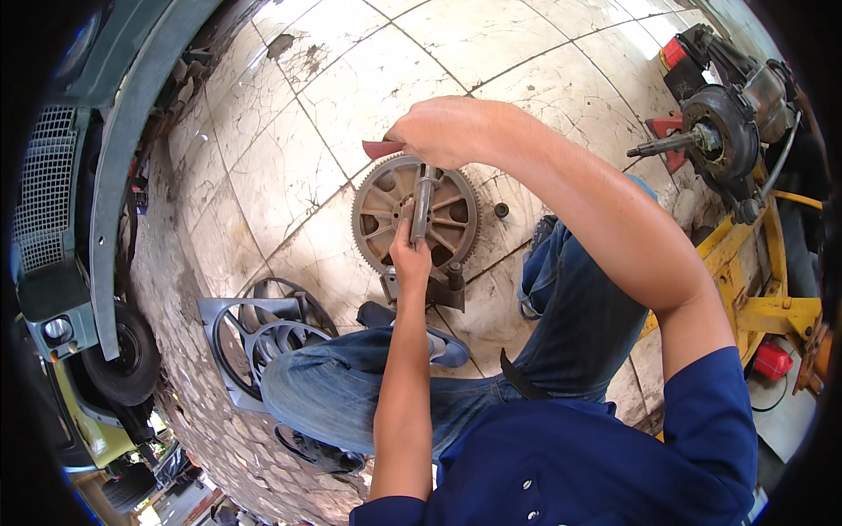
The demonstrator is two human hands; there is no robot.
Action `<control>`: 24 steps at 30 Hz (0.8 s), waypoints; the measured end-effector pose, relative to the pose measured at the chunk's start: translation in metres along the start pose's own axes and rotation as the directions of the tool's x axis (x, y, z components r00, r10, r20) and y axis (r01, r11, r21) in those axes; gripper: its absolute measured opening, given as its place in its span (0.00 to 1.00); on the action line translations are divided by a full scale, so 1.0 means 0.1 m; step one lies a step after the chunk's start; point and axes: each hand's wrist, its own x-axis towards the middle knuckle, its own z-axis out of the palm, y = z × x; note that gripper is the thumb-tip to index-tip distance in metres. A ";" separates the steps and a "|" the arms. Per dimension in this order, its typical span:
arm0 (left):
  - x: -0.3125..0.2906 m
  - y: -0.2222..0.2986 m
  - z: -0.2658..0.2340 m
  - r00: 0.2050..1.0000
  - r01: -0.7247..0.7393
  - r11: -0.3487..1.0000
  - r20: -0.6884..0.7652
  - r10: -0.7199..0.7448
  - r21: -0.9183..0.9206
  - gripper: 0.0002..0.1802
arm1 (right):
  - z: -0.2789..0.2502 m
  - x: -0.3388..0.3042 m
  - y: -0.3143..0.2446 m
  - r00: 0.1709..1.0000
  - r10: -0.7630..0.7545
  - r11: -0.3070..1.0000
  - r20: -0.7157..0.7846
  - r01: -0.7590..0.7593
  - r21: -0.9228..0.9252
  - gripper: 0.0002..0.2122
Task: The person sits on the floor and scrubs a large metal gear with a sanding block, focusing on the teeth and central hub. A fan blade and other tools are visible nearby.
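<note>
My left hand (410,250) is closed around the lower end of a grey metal shaft (424,206). The shaft stands out over a toothed, spoked gear wheel (382,230) on the floor. By the shaft's far end is my right hand (443,130), fingers curled, gripping a reddish-brown strip of sandpaper (379,149) whose edge sticks out to the left. My right hand hides part of the shaft's top. Below the wheel sits a dark metal block (445,294) with a short upright post (455,276).
A small dark nut-like piece (501,209) lies right of the wheel. Fan shrouds (263,329) rest beside my left leg. To the right are a hub assembly (721,131) and a yellow metal stand (763,311). A vehicle front (53,263) borders the left.
</note>
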 end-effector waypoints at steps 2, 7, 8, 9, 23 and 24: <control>-0.06 0.04 -0.01 1.000 0.023 0.999 -0.005 -0.023 -0.043 0.36 | 0.01 -0.01 -0.04 1.000 -0.010 1.000 0.005 0.010 0.009 0.10; -0.09 0.11 -0.11 0.989 0.138 0.988 -0.047 -0.141 -0.063 0.25 | 0.22 0.02 -0.07 0.996 -0.069 0.998 -0.050 0.069 -0.012 0.12; -0.07 0.12 -0.15 0.986 0.159 0.987 -0.054 -0.158 0.009 0.25 | 0.28 0.04 -0.10 0.997 -0.059 0.998 -0.040 0.059 -0.018 0.13; -0.02 0.13 -0.19 0.983 0.178 0.981 -0.060 -0.174 0.081 0.24 | 0.35 0.05 -0.13 0.998 -0.047 0.999 -0.030 0.046 -0.024 0.14; 0.06 -0.44 -0.54 0.992 -0.098 0.953 -0.109 0.069 -0.286 0.18 | 1.79 0.14 -0.49 0.760 -0.554 0.822 -0.339 0.438 -0.363 0.29; 0.06 -0.40 -0.56 0.996 -0.055 0.947 -0.084 0.030 -0.316 0.18 | 1.80 0.16 -0.47 0.755 -0.549 0.826 -0.358 0.425 -0.370 0.29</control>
